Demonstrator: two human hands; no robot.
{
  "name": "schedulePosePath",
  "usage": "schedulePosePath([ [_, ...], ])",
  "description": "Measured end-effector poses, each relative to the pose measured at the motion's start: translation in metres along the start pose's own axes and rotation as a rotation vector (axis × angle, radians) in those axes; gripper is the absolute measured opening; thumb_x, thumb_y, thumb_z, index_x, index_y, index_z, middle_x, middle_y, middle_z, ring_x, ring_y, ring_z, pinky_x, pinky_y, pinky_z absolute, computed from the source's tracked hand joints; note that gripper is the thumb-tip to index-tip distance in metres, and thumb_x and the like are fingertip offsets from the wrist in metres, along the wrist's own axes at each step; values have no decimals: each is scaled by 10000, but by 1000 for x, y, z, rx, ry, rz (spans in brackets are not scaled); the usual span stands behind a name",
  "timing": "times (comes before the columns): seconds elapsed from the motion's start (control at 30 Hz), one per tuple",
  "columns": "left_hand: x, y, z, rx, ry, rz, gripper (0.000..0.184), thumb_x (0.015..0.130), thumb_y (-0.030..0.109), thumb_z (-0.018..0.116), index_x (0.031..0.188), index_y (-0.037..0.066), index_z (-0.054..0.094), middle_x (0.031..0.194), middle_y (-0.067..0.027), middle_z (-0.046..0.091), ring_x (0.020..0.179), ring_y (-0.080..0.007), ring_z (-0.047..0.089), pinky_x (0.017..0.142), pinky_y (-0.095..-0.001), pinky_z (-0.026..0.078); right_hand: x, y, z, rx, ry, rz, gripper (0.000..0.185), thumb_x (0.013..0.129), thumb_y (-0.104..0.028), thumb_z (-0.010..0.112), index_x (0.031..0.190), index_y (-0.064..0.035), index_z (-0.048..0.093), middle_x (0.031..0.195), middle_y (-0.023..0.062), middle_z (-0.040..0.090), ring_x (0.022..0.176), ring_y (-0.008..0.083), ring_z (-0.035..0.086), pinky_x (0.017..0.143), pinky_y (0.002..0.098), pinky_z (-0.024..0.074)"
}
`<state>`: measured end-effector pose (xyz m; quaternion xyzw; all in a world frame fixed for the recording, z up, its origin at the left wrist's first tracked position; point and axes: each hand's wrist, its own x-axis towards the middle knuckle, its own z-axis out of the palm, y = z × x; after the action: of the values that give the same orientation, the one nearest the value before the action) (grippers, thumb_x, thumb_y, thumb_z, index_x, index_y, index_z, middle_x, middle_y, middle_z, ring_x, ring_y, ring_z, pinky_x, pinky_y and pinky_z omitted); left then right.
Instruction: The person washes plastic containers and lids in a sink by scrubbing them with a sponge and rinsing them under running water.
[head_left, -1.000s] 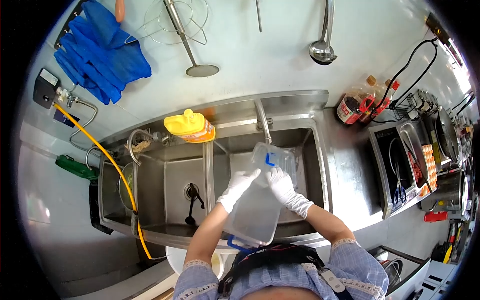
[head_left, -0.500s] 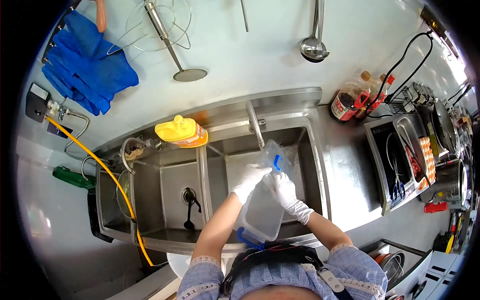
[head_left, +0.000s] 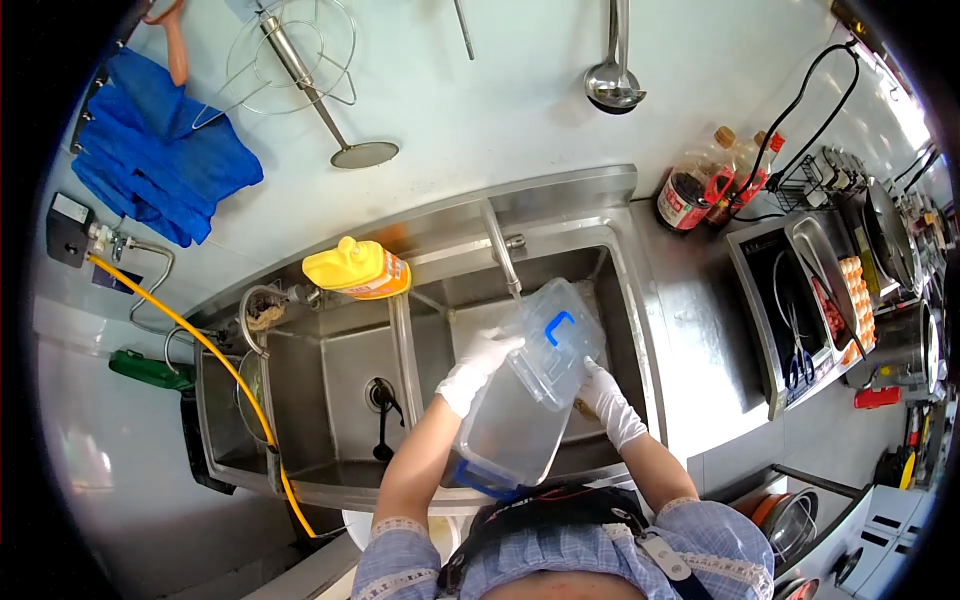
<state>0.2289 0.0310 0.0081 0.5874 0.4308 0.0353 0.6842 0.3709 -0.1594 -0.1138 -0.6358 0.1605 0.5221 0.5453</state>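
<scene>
A clear plastic box [head_left: 510, 425] with a blue latch near my apron leans over the right sink basin. Across its far end lies a clear lid [head_left: 562, 335] with a blue handle, tilted. My left hand [head_left: 482, 365], in a white glove, grips the lid's left edge. The white-gloved right hand [head_left: 606, 398] holds the lid's lower right edge, fingers partly behind the plastic. The faucet [head_left: 500, 245] points down at the lid's far edge, and whether water runs is unclear.
A yellow jug [head_left: 358, 268] stands behind the divider of the two basins. The left basin [head_left: 350, 370] holds a black drain piece. Sauce bottles [head_left: 690, 190], an egg tray [head_left: 858, 300] and scissors [head_left: 798, 368] are at the right. Ladles [head_left: 613, 85] and blue cloths [head_left: 165, 150] hang on the wall.
The lid has turned so its broad face shows. My hands have moved apart, the left to the left and the right lower and to the right. The camera view has shifted slightly.
</scene>
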Motion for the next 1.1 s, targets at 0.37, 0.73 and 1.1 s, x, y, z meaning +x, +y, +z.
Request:
schedulePosePath([
  [0.37,-91,52,-27,68,-3,-136,257,800,202,692,914,-27,663,809,-28,641,744,-87,558,684,-213,433,34,20,7,694,-342,235,214,923,-203,469,1034,-25,509,997,133,582,912,307,552,856,461,434],
  [0.73,-198,74,-108,131,412,85,166,775,6,579,907,10,679,812,-15,649,712,-68,555,641,-199,432,0,3,-24,658,-399,408,138,885,-101,521,968,8,502,806,143,597,652,237,582,604,319,515],
  [1.1,-300,30,-166,-121,880,249,129,810,-13,580,888,35,672,616,55,497,435,-5,342,418,-163,229,49,9,10,257,-604,73,219,867,-116,583,1075,-63,542,937,118,621,831,239,596,769,372,479],
])
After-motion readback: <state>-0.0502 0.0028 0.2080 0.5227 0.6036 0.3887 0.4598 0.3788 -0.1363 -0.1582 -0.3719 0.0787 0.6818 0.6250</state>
